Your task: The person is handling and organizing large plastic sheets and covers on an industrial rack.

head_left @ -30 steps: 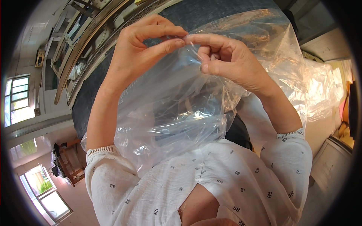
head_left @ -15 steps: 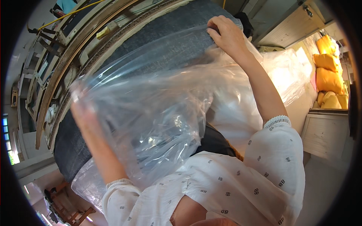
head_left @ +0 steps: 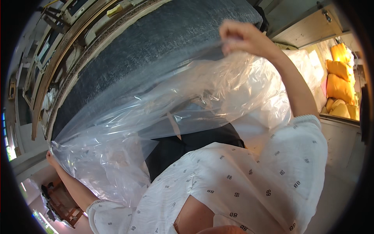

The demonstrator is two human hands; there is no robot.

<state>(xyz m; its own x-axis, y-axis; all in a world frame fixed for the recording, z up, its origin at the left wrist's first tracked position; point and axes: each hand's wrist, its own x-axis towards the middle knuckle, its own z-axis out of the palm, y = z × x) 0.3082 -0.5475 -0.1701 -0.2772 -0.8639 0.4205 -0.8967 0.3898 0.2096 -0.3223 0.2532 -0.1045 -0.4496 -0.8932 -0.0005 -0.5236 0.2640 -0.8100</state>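
Between left hand (head_left: 51,158) and right hand (head_left: 246,38), both pinching edges, clear film (head_left: 156,99): we judge it light, slippery, best edge-held.

Plastic sheeting (head_left: 218,80) is extended over the near side of the worktable (head_left: 136,43); rails (head_left: 57,64) are situated beyond, leftward; bundles (head_left: 342,85) are stacked far right.

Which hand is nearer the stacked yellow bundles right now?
Right: the right hand is left of the yellow bundles, over the dark surface; the left hand is at the far left, across the clear plastic sheet.
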